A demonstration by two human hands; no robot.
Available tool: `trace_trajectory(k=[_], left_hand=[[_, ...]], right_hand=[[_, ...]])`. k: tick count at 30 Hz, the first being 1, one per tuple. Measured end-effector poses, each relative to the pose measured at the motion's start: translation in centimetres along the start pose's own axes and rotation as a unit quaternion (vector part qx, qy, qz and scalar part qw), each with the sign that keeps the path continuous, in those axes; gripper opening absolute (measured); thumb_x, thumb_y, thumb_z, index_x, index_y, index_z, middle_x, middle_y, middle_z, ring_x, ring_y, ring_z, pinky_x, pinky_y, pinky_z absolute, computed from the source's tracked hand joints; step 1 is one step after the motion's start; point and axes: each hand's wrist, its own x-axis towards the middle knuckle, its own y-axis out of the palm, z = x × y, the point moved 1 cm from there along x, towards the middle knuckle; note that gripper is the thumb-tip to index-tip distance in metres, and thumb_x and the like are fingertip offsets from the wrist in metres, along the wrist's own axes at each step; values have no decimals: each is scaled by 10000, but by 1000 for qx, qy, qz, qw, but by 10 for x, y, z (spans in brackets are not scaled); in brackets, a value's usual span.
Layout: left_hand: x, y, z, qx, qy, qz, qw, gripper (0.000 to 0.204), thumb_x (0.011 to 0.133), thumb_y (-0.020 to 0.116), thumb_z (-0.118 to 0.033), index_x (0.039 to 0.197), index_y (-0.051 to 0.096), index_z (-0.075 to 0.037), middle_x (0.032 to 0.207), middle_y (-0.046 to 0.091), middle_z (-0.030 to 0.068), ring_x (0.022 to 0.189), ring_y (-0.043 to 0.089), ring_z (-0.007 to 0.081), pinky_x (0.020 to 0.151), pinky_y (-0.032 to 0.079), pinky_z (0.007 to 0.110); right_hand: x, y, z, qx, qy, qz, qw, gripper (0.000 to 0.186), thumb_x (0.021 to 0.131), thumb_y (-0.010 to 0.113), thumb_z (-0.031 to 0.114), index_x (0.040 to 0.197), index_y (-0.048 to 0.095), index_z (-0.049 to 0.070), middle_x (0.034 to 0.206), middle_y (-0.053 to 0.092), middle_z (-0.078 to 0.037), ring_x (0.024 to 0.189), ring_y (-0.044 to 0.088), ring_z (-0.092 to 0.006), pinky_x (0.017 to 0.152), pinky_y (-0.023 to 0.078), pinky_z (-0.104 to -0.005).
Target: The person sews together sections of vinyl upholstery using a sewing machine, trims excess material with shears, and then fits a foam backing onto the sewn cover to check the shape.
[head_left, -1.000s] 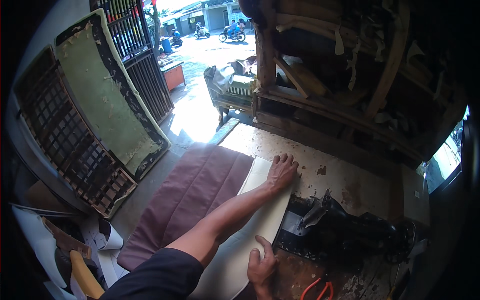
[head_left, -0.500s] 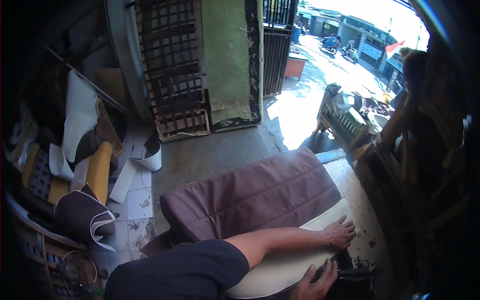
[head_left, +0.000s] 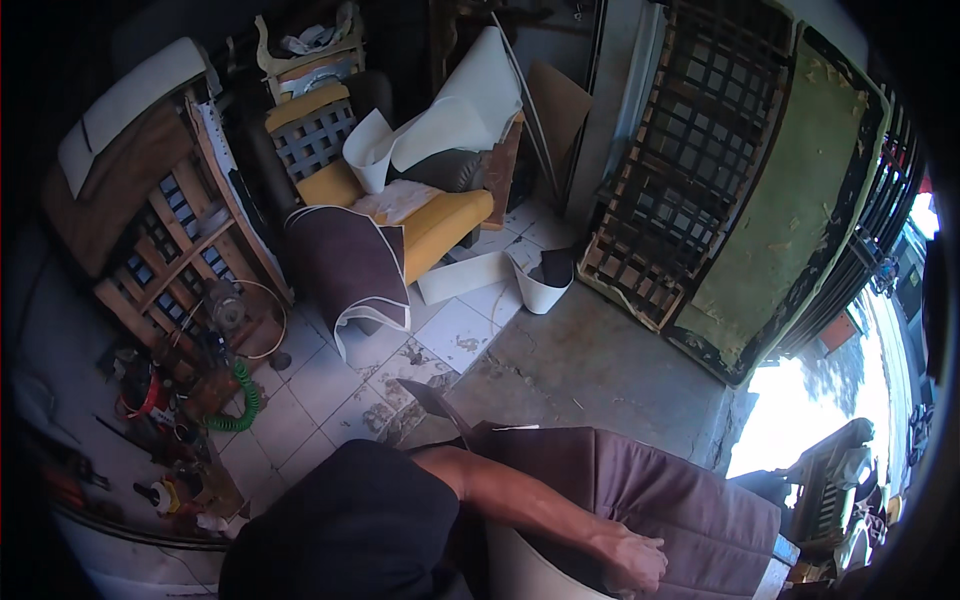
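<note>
At the lower edge, my left arm, in a dark sleeve, reaches right across a cream sheet (head_left: 520, 568), which is bent into a curve. My left hand (head_left: 632, 560) is at that sheet's far end, against a maroon quilted padded piece (head_left: 690, 485); its fingers are curled, and what they grip is hidden. The maroon piece lies on a worktable whose pale edge (head_left: 775, 570) shows at the right. My right hand is out of sight.
A yellow chair frame (head_left: 450, 230) with white and maroon offcuts stands on tiles. Stripped frames lean left (head_left: 150, 230) and right (head_left: 680, 170). A green hose (head_left: 240, 405) lies among tools at lower left. A sunlit street (head_left: 770, 400) shows at right.
The view has swung left toward the chair and offcuts. My left fingers, earlier spread on the cream sheet, are curled, and the sheet is more bent. My right hand has left the view.
</note>
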Motion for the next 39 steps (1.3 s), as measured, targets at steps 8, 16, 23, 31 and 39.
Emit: trace_trajectory(k=[8,16,23,31,39], left_hand=[[-144,-43,-8,49,-153,-437,885,472,980,685,-245,1388,602,-22,1443,546,236,1425,464,427,1176,408,531],[-177,10,-10,90,-226,-404,882,627,964,672,-356,1502,516,-75,1619,355,269,1537,274,492,1248,261,611],[-181,10,-21,105,-259,-351,894,627,956,687,-340,1506,523,-88,1614,367,271,1528,294,498,1236,285,617],[-181,36,-18,153,-280,-333,887,647,936,732,-338,1519,524,-151,1621,408,202,1542,296,455,1240,289,616],[-86,-148,-101,124,-64,-314,939,321,960,703,-165,1254,680,-39,1357,614,200,1343,544,419,1132,447,514]], right_hand=[[32,-46,38,71,-1,-50,996,715,1072,398,640,1602,456,164,1633,462,-136,1482,451,-361,1164,336,-620],[53,-37,80,82,-87,-1,993,736,1069,392,650,1620,420,164,1654,425,-142,1509,406,-367,1184,303,-637],[53,-27,80,114,-79,0,990,755,1066,386,659,1636,388,164,1673,393,-147,1532,366,-373,1202,274,-652],[36,-19,48,128,-12,38,991,779,1063,379,670,1654,352,164,1695,356,-153,1559,320,-380,1223,241,-670],[49,-97,59,196,238,146,940,715,1080,441,501,1650,342,80,1752,234,-123,1635,119,-321,1279,45,-649]])
